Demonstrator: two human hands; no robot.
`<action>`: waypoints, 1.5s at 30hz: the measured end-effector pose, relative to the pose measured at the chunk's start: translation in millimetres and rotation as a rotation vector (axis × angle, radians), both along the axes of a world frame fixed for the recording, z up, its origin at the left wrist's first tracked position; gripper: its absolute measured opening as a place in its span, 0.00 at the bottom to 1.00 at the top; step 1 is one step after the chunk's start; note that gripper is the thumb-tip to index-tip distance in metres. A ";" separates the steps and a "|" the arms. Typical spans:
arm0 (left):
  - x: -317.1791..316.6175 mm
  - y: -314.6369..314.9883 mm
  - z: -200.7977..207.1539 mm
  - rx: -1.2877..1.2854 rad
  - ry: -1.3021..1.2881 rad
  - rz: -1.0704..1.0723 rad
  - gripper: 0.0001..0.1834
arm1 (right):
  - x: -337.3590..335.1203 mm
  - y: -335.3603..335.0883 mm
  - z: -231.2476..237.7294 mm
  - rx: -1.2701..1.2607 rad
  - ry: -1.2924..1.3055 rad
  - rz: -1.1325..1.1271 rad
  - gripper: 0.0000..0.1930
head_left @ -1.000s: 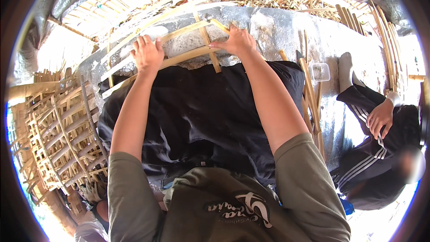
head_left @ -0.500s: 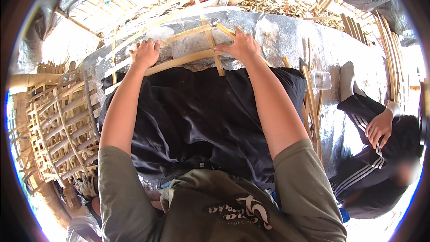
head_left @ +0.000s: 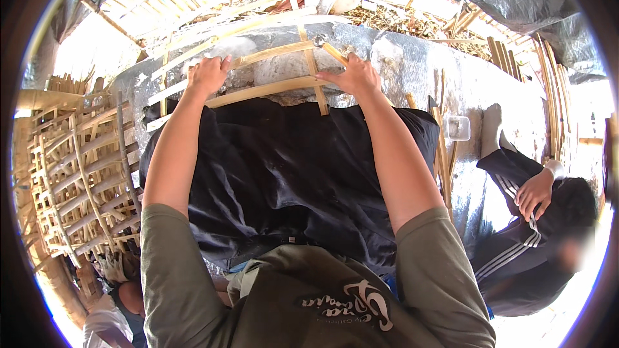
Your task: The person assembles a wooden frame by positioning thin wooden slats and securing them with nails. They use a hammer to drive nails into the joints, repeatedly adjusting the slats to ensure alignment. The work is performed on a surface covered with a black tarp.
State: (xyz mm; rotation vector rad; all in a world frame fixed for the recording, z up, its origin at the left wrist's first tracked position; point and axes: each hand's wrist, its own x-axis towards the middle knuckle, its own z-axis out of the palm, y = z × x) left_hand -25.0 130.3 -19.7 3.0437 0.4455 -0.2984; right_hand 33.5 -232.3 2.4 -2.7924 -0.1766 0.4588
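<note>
A lattice of pale bamboo slats [head_left: 277,85] lies in front of me, its strips crossing at several places. My left hand [head_left: 207,76] is closed round an upper slat [head_left: 274,52] on the left. On the right, my right hand [head_left: 356,77] bends its fingers over the work, its thumb stretched along the lower slat near a crossing strip [head_left: 313,67]. What lies beneath its palm is hidden. A hammer [head_left: 332,51], with a rounded metal head and yellowish handle, reaches under the fingers of that hand. Black cloth [head_left: 277,161] covers my lap, below the lattice.
Woven bamboo panels [head_left: 80,174] stand at the left. A person [head_left: 516,238] in dark striped clothes sits at the right, near a clear plastic container [head_left: 458,128] and loose bamboo strips [head_left: 443,161]. Shavings [head_left: 412,26] lie at the back. Part of another person [head_left: 119,316] shows lower left.
The whole view has shifted slightly. My right hand sits a little lower and further right, and the hammer's metal head shows more plainly. Both hands stay at the slats.
</note>
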 end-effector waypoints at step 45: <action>-34.8 -32.5 22.2 -0.422 0.324 -0.086 0.46 | -3.0 2.0 -2.4 -0.061 -0.010 -0.029 0.53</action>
